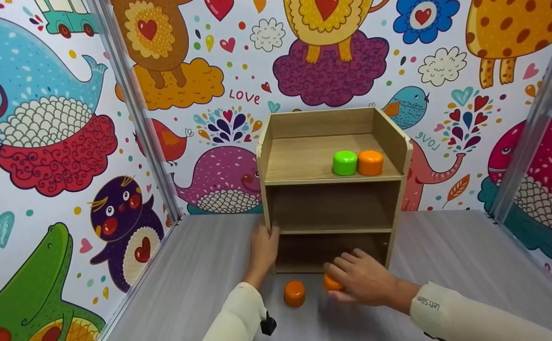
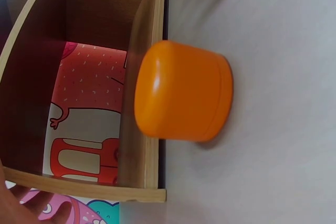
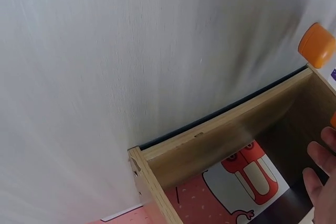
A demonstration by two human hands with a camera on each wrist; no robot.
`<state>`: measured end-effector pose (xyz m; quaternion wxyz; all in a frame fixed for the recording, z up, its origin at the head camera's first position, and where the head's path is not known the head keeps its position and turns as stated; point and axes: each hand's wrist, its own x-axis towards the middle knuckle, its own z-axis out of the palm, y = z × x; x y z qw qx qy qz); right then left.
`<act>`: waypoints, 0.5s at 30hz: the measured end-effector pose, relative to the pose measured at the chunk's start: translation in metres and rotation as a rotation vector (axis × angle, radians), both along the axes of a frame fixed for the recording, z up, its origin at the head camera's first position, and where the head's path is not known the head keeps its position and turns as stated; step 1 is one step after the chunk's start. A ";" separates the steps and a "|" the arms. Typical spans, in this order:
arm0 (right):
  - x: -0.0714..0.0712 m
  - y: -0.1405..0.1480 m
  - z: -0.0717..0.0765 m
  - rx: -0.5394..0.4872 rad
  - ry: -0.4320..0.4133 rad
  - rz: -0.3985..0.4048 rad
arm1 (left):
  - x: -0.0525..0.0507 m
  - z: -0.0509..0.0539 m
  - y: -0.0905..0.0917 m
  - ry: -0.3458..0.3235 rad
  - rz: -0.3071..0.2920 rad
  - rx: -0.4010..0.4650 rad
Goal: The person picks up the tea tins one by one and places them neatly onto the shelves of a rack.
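An orange cup-like piece [image 1: 333, 282] is gripped in my right hand [image 1: 363, 279], just in front of the bottom compartment of the wooden shelf [image 1: 335, 231]. My left hand [image 1: 263, 246] holds the shelf's left side panel near its lower part. On the table in front of the shelf stands another orange piece [image 1: 294, 293], between my two forearms; the left wrist view shows this orange piece [image 2: 184, 92] close up, its rounded end toward the shelf. In the right wrist view, my right hand's fingers [image 3: 321, 156] are at the right edge, with only a sliver of orange beside them.
A green piece [image 1: 344, 163] and an orange piece [image 1: 370, 163] stand side by side on the shelf's top, toward the right. Walls with cartoon animal prints surround the grey table [image 1: 446, 265] at the back and sides.
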<state>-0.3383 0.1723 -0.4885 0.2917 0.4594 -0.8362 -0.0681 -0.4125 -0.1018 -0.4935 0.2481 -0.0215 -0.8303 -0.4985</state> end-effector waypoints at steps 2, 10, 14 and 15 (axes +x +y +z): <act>0.001 0.001 0.003 0.005 -0.009 -0.004 | 0.001 0.000 0.000 -0.008 -0.006 0.009; 0.001 0.004 0.018 0.003 0.005 0.003 | 0.000 0.000 0.001 -0.015 0.000 0.006; 0.002 0.005 0.028 0.013 0.008 -0.004 | -0.002 0.000 0.001 -0.005 0.010 0.006; 0.002 0.005 0.030 0.019 0.004 -0.006 | -0.002 0.000 0.001 -0.002 0.010 0.009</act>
